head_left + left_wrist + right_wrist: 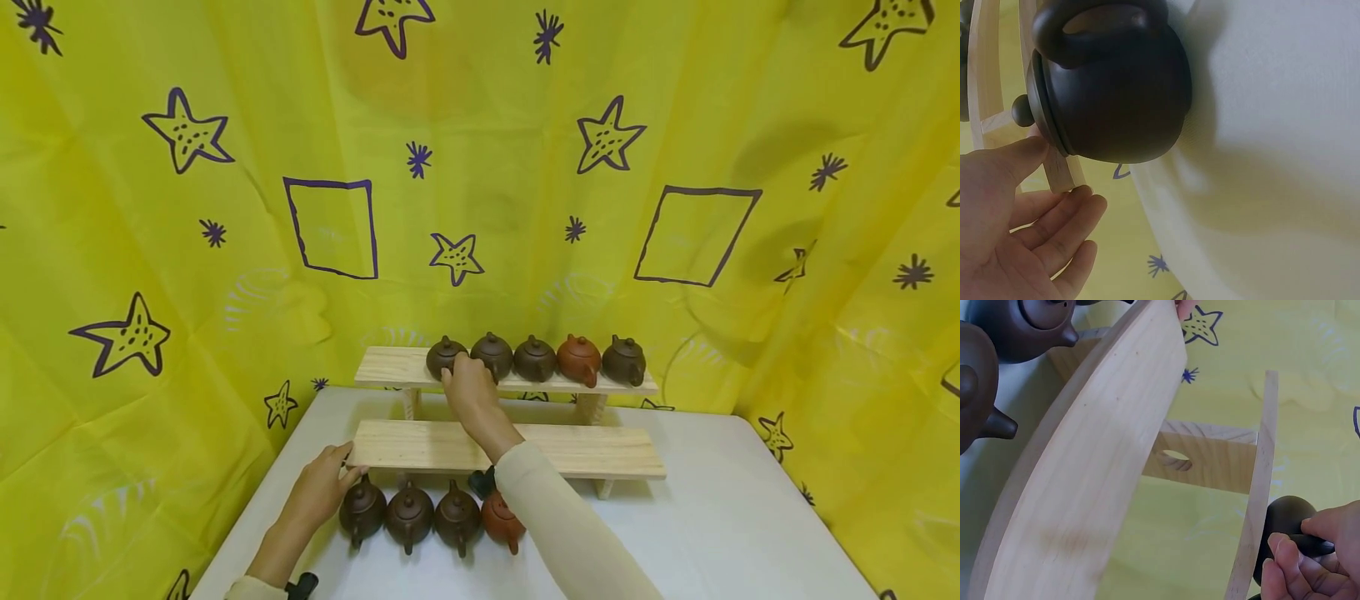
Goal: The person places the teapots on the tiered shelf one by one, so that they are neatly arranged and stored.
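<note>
My right hand (474, 398) is at the left end of the row on the upper wooden shelf (392, 367). Its thumb and fingers pinch the handle of a dark brown teapot (442, 358); the right wrist view shows this teapot (1288, 515) at the shelf's edge. My left hand (318, 485) holds the left end of the lower wooden shelf (592, 450), thumb on one side and fingertips on the other in the left wrist view. Right beside that hand, a dark teapot (1122, 94) with a round lid knob stands on the white table, close to the lower shelf.
Along the upper shelf sit more dark teapots (535, 358) and a reddish one (579, 360). In front of the lower shelf stand several dark teapots (409, 515) and a reddish one (501, 518), partly behind my right sleeve. A yellow curtain (510, 100) surrounds the white table (720, 517).
</note>
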Motion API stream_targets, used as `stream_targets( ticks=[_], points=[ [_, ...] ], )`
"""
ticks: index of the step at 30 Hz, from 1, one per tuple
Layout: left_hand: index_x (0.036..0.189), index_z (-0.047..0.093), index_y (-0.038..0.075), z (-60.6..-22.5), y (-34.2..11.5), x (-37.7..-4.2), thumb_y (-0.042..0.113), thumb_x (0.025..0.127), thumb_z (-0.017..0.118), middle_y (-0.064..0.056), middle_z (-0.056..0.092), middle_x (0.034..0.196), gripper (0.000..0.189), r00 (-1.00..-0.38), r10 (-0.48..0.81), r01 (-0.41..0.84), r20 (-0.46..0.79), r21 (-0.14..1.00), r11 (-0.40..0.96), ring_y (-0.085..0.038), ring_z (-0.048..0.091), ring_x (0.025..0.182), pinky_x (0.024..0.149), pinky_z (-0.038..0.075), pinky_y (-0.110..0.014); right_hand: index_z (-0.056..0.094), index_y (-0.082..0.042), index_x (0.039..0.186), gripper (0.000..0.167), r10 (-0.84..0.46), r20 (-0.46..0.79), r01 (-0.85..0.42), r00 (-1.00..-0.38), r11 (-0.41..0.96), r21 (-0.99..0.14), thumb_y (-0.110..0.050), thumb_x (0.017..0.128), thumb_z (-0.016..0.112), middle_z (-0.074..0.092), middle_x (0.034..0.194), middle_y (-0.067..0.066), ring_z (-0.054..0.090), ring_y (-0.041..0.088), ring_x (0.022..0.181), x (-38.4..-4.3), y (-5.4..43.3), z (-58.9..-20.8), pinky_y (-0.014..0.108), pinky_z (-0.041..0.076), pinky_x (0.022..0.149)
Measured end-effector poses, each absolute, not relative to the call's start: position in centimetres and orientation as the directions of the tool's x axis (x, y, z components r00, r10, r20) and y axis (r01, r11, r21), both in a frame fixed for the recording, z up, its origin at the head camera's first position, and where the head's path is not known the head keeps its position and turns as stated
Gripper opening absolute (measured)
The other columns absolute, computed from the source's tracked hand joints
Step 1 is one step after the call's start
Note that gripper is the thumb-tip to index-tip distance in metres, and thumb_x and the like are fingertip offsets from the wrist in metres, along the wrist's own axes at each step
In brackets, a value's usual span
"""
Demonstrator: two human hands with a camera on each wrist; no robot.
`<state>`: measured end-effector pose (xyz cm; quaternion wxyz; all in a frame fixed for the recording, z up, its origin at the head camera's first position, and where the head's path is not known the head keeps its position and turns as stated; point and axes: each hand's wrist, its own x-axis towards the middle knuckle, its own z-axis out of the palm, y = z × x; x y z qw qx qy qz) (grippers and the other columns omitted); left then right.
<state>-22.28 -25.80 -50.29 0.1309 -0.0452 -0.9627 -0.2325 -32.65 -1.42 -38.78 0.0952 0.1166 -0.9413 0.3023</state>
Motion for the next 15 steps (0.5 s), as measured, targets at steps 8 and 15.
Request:
stream_targets(
  ticks=[8,15],
  points=[
    [0.138,0.058,-0.016,-50.31,-25.86,-22.24,0.020,0.099,0.075,-0.030,0.067,0.119,0.056,-0.962,0.029,0.150,0.273,0.432,0.889,-0.048,0.069,0.110,0.094,0.057,-0.059,0.070,0.006,0.114,0.031,-0.147,0.284,-0.286,-0.947,0.789,-0.544,-0.024,0.108,0.063,0.069,0.075,0.012,0.062,0.020,0.054,-32.70,-1.91,-38.65,0.030,0.045,0.045],
    [0.138,0.059,-0.015,-50.48,-25.96,-22.26,0.021,0.098,0.075,-0.028,0.068,0.117,0.056,-0.961,0.030,0.153,0.276,0.436,0.887,-0.048,0.069,0.107,0.092,0.057,-0.060,0.070,0.005,0.117,0.034,-0.142,0.277,-0.278,-0.950,0.788,-0.549,-0.027,0.108,0.063,0.065,0.072,0.009,0.060,0.019,0.053,-32.94,-1.96,-38.89,0.029,0.044,0.046]
  ],
)
